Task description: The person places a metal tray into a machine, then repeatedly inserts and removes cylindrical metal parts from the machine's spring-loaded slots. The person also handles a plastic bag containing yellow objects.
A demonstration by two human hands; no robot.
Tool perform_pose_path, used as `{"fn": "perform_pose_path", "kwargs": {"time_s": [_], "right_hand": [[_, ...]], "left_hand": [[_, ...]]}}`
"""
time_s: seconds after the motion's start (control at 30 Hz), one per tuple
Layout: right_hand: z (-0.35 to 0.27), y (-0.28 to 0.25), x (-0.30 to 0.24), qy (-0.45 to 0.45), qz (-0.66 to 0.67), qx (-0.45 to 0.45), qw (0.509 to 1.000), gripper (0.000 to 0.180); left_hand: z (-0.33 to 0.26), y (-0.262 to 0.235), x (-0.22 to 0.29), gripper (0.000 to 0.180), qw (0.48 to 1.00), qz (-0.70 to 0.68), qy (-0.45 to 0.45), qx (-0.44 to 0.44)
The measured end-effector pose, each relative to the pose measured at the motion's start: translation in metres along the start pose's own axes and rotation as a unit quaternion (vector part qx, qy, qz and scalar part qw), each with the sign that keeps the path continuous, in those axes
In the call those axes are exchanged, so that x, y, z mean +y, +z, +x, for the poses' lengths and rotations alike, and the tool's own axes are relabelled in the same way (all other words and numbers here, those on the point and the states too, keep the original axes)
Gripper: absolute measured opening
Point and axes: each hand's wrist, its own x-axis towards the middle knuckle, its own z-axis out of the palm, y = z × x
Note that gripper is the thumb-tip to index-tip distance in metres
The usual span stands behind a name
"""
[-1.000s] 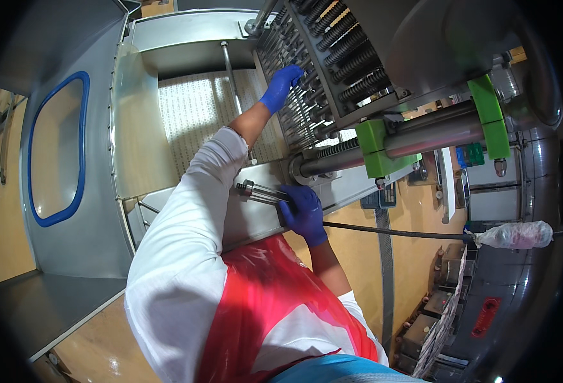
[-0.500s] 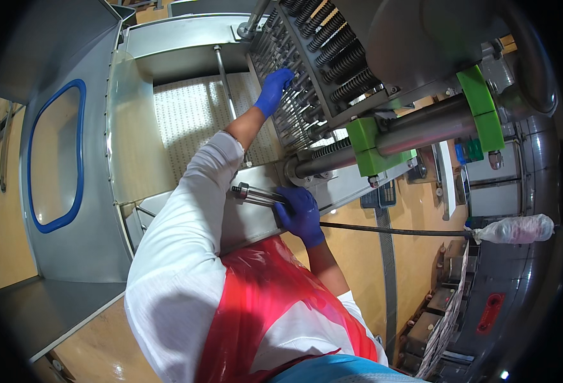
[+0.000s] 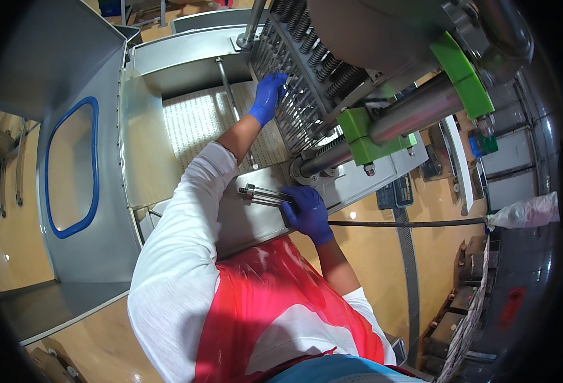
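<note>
rods (image 3: 262,194) | clasped in right fingers (image 3: 290,209), ends jutting leftward | left fingers (image 3: 277,80) at pin bank (image 3: 302,115), grip unclear

Snug blue gloves (image 3: 266,102) cover both hands (image 3: 309,212) there, worn with a white top (image 3: 163,306), its sleeves (image 3: 195,191) rumpled, a glossy red apron (image 3: 265,277) and light blue material (image 3: 342,370) at bottom centre.
</note>
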Motion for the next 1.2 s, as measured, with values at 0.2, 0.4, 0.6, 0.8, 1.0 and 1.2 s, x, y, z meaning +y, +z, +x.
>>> {"fn": "perform_pose_path", "kwargs": {"time_s": [0.2, 0.4, 0.6, 0.8, 1.0, 1.2], "right_hand": [[0.001, -0.002, -0.001, -0.018, 0.011, 0.017, 1.000, 0.039], [-0.003, -0.001, 0.003, -0.018, 0.014, 0.014, 1.000, 0.035], [-0.005, 0.000, 0.007, -0.042, -0.005, 0.035, 0.998, 0.035], [-0.013, 0.007, 0.016, -0.071, -0.018, 0.094, 0.993, 0.037], [-0.017, 0.003, 0.017, -0.115, 0.042, 0.168, 0.978, 0.037], [-0.083, -0.033, -0.001, -0.030, 0.408, 0.126, 0.904, 0.037]], "left_hand": [[0.014, 0.004, 0.020, 0.013, 0.996, -0.022, -0.087, 0.000], [0.006, 0.009, 0.066, 0.009, 0.968, -0.218, -0.124, 0.016], [-0.021, 0.010, 0.109, 0.014, 0.997, 0.044, 0.062, 0.009], [-0.070, 0.015, 0.099, 0.015, 0.969, 0.171, 0.181, -0.001], [-0.200, 0.031, 0.118, 0.024, 0.931, 0.305, 0.189, 0.064], [-0.342, 0.112, 0.038, 0.038, 0.924, 0.369, 0.051, -0.087]]}}
